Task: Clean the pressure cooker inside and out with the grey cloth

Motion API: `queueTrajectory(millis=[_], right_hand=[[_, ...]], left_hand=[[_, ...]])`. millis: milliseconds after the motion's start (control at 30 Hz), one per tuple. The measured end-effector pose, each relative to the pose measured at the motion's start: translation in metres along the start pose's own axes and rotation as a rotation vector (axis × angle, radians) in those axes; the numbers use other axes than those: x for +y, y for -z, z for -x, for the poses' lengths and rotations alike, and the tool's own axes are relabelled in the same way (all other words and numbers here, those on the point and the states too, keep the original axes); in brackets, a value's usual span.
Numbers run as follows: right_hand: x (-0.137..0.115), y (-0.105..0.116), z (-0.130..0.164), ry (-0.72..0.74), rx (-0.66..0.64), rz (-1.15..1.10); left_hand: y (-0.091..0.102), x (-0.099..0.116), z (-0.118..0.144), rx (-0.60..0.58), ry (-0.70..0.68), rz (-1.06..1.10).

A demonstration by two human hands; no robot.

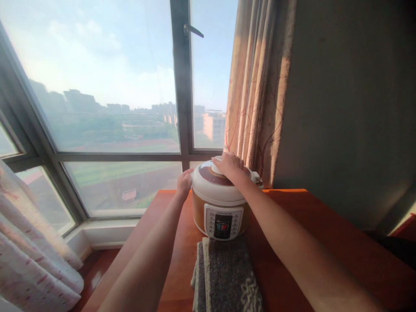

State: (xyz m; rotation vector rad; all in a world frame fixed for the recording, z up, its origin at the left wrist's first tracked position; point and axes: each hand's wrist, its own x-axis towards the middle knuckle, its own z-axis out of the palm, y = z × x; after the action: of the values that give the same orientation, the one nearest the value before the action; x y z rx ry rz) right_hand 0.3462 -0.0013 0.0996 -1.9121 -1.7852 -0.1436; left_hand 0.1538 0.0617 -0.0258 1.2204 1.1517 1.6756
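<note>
1. Under the right hand (228,165) sits the white lid knob of an electric pressure cooker (221,203); the fingers are curled down over the knob and closed on it, so the knob itself is mostly hidden.
2. Against the left side of the cooker's lid rim rests the left hand (184,181), fingers loosely bent and touching the white rim without wrapping round anything.
3. Between the two hands lies the lid (211,182), white at the rim with a dark red top, seated on the orange body of the cooker.
4. Below the hands, on the cooker's front and facing the person, is a white control panel (223,222) with small buttons and a dark display.
5. Both forearms reach forward over a red-brown wooden table (325,229), on which the cooker stands at the far edge.
6. Nearer the person than the hands, between the forearms, a folded grey cloth (227,277) with a pale pattern lies on the table, its far edge just in front of the cooker's base.
7. Beyond the hands is a large window (113,108) with a dark frame; just right of the right hand hangs a tan curtain (256,86), and further right is a grey wall (351,108).
8. Far to the left of the left hand, low down, hangs a pale patterned curtain (32,255).
</note>
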Motion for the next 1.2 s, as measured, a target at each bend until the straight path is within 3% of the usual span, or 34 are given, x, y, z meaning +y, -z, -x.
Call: queueTrajectory(millis=[133,267,433,567,700,867,1000,1200], right_hand=[[0.003,0.007,0.004,0.035,-0.029,0.020],[0.026,0.013,0.015,0.067,0.022,-0.005],[0.089,0.005,0.033,0.066,0.237,-0.220],[0.145,-0.020,0.050,-0.138,0.505,-0.644],[0.172,-0.049,0.073,-0.413,0.432,-1.073],[0.168,-0.071,0.097,-0.493,0.284,-1.237],[0.161,-0.075,0.100,-0.554,0.247,-1.390],[0.168,-0.066,0.092,-0.604,0.180,-1.586]], left_hand=[[-0.001,0.002,0.002,0.019,0.019,0.008],[-0.002,0.006,0.004,0.043,0.047,0.015],[0.001,0.004,0.022,0.167,0.123,0.061],[0.009,-0.005,0.048,0.212,0.218,0.133],[0.018,-0.002,0.057,0.194,0.255,0.195],[0.025,0.018,0.045,0.129,0.258,0.227],[0.026,0.023,0.042,0.062,0.288,0.231],[0.022,0.013,0.049,0.016,0.370,0.249]])
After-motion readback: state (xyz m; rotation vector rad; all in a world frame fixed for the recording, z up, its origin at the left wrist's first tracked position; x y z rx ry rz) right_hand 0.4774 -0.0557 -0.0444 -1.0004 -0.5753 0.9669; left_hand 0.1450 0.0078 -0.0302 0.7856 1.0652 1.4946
